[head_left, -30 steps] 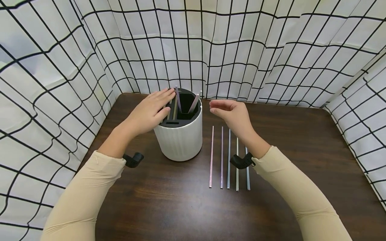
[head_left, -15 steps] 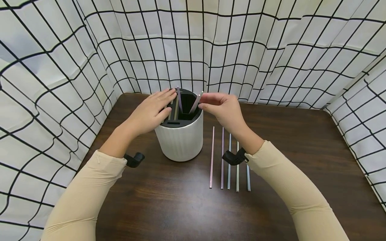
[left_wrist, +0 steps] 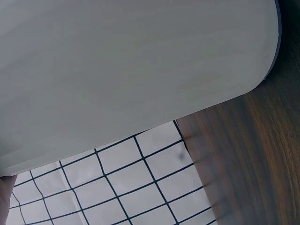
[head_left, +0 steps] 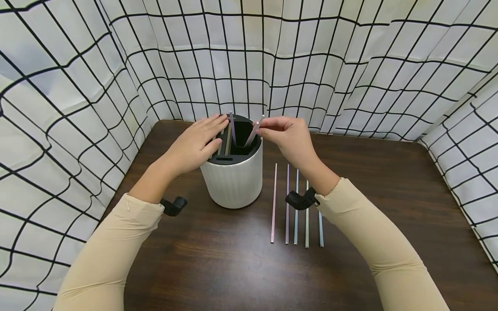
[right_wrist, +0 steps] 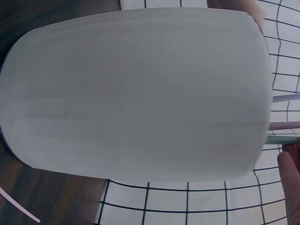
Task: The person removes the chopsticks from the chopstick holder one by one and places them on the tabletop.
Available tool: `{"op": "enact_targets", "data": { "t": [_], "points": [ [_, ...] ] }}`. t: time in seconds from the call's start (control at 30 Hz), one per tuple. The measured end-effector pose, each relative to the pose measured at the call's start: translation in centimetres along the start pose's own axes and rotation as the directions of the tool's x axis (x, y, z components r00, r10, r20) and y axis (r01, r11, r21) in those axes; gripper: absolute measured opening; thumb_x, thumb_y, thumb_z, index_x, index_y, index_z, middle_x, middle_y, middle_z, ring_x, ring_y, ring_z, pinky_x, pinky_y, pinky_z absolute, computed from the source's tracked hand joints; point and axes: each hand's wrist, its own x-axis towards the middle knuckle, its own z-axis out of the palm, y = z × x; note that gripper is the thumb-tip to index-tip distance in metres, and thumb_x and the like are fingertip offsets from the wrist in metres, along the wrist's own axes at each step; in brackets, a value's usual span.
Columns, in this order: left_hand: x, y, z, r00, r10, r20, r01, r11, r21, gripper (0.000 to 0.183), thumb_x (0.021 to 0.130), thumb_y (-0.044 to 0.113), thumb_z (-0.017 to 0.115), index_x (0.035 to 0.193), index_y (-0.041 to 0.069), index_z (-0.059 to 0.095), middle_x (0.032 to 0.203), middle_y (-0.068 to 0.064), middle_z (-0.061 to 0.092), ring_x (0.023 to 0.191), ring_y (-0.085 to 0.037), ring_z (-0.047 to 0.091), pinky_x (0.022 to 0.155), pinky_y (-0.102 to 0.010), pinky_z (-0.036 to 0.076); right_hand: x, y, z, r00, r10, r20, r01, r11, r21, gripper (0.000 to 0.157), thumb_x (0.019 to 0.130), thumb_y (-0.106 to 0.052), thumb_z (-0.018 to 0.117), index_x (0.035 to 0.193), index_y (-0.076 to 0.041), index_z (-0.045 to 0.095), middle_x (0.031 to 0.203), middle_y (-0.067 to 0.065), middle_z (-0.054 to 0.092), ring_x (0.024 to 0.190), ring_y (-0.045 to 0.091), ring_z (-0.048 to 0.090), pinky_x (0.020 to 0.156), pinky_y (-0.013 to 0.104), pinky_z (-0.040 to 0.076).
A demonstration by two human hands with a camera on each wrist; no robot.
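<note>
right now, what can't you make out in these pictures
Head: lower ends of the sticks in the white holder, hidden by its walls.
Head: part of its black top, under the left hand.
Head: upper part of the rightmost loose stick, behind the right arm.
Right wrist: most of the right hand, cut off by the right edge.

Table: dark brown, wood-grained top (head_left: 194, 263); far left corner rounded; pale sheen toward the near side.
Back cloth: white hanging (head_left: 299, 69), black grid lines, wavy folds, faint yellowish tint along the top.
Left cloth: same grid pattern (head_left: 58, 142); bluish patch at upper left.
Right cloth: matching grid (head_left: 467, 147), beside the table's right edge.
</note>
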Motion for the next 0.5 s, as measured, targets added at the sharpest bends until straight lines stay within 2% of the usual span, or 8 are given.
{"op": "enact_targets", "data": {
  "t": [0.13,0.27,0.4,0.5],
  "points": [
    [0.1,0.0,0.0,1.0,-0.001,0.003,0.001,1.0,0.004,0.055,0.106,0.029,0.036,0.156,0.007,0.031,0.165,-0.009,0.026,0.155,-0.03,0.017,0.128,-0.048,0.011,-0.1,-0.8,-0.7,0.999,-0.046,-0.02,0.048,0.991,0.128,0.018,0.086,-0.011,0.077,0.101,-0.001,0.077,0.102,0.004,0.078,0.099,0.011,0.073,0.089,0.025,0.059],
    [0.1,0.0,-0.1,1.0,0.001,0.007,-0.001,1.0,0.01,0.055,0.106,0.028,0.036,0.156,0.006,0.031,0.165,-0.009,0.026,0.155,-0.031,0.018,0.128,-0.049,0.012,-0.5,-2.5,-1.8,0.991,-0.12,-0.063,0.132,0.961,0.243,0.011,0.086,-0.005,0.075,0.096,-0.002,0.077,0.096,0.002,0.078,0.098,0.014,0.073,0.087,0.026,0.06],
    [0.0,0.0,-0.1,1.0,0.002,0.01,-0.002,1.0,0.006,0.055,0.106,0.028,0.036,0.156,0.006,0.03,0.165,-0.01,0.026,0.155,-0.03,0.017,0.128,-0.049,0.012,-1.2,-4.2,-2.9,0.982,-0.161,-0.102,0.186,0.925,0.332,0.008,0.085,0.0,0.075,0.091,-0.004,0.078,0.092,0.001,0.077,0.093,0.016,0.073,0.086,0.026,0.061],
    [0.1,0.0,-0.1,1.0,0.009,0.009,-0.009,1.0,0.007,0.055,0.106,0.028,0.036,0.156,0.006,0.03,0.165,-0.01,0.026,0.155,-0.031,0.018,0.128,-0.049,0.012,-1.7,-5.3,-3.7,0.972,-0.199,-0.122,0.23,0.907,0.354,0.008,0.085,0.001,0.075,0.09,-0.004,0.077,0.091,0.003,0.077,0.092,0.018,0.073,0.084,0.027,0.061]
  ]
}}
